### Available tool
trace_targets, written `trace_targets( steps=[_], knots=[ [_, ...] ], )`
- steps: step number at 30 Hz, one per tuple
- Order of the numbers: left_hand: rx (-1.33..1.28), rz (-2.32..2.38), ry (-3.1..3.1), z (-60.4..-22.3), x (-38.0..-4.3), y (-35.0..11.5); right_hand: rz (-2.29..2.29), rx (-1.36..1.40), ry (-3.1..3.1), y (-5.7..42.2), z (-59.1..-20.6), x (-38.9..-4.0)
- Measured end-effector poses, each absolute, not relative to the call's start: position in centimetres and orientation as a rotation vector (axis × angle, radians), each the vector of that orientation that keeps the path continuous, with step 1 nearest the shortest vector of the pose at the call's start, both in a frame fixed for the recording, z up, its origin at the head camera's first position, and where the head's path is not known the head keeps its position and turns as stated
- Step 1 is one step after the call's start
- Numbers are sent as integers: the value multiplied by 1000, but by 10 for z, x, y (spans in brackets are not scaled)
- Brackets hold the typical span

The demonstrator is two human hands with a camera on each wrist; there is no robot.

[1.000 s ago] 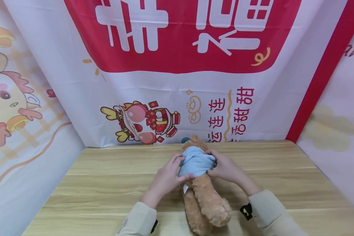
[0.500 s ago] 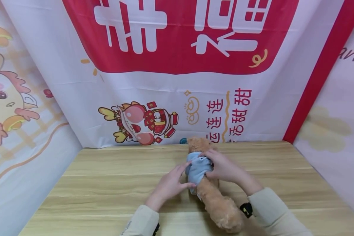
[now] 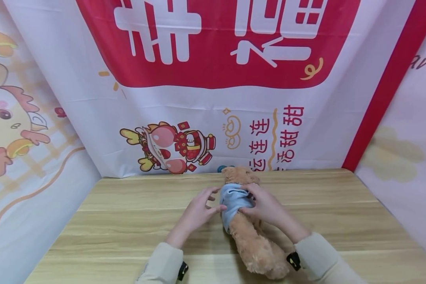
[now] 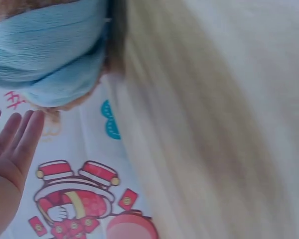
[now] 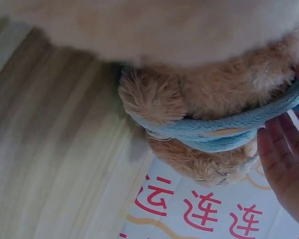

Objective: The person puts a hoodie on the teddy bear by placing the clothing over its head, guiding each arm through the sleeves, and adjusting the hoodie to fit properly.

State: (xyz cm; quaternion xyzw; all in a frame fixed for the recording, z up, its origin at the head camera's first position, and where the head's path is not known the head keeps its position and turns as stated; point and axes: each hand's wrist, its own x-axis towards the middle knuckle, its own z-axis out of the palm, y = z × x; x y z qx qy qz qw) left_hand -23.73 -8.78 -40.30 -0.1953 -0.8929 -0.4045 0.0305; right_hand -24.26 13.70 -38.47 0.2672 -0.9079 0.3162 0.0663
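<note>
A brown teddy bear (image 3: 246, 240) in a blue shirt (image 3: 232, 200) lies on its side on the table, its head towards the back wall and its legs towards me. My right hand (image 3: 266, 204) grips the shirt at the bear's right side. In the right wrist view, the thumb and fingers of the right hand (image 5: 286, 159) are on both sides of the blue cloth (image 5: 224, 132). Close to the shirt's left side, my left hand (image 3: 197, 210) has its fingers spread and gently bent. The left wrist view shows the left hand (image 4: 12, 164) with extended fingers, holding nothing.
The wood-grain table (image 3: 127, 228) meets a white and red printed cloth (image 3: 213, 94) at the back, right behind the bear's head. More printed cloth walls (image 3: 32, 169) stand at the left and right.
The bear has rolled onto its side and its legs have swung to the right. My left hand has come off the shirt and drawn slightly left. My right hand has kept its grip.
</note>
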Motion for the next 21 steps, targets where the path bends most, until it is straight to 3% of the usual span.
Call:
trace_targets(
  steps=[14, 21],
  knots=[
    [-694, -976, -2701, -381, -234, -68, 1284, 872, -2635, 139, -396, -247],
    [-541, -993, -2759, -390, -234, -72, 1269, 533, -2670, 153, -407, -255]
  ],
)
